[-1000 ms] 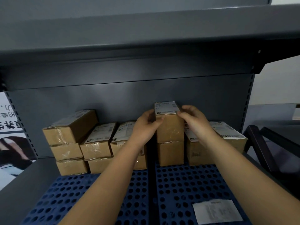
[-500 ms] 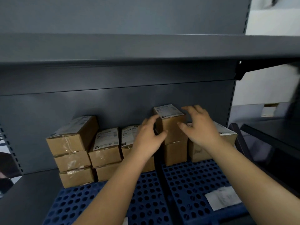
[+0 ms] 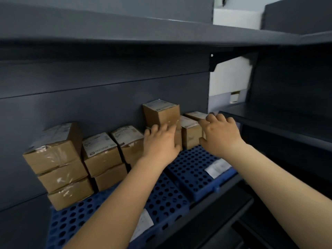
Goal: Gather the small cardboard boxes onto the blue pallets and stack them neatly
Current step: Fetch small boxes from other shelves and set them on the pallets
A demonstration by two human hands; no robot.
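Note:
Several small cardboard boxes stand in stacks along the shelf's back wall on two blue perforated pallets (image 3: 190,169). A stack of three (image 3: 59,164) is at the far left. The tallest middle stack has a labelled top box (image 3: 161,114). My left hand (image 3: 161,142) hovers in front of that stack with fingers spread and relaxed, holding nothing. My right hand (image 3: 219,133) is beside the low boxes (image 3: 190,135) at the right, fingers loosely bent, gripping nothing I can see.
A dark grey shelf board (image 3: 143,35) hangs overhead. Another dark shelf (image 3: 278,119) runs to the right. White paper slips (image 3: 217,168) lie on the pallets near the front edge. The pallets' front halves hold no boxes.
Both hands have come off the top box of the middle stack and drawn back slightly. The view has swung to the right and tilted.

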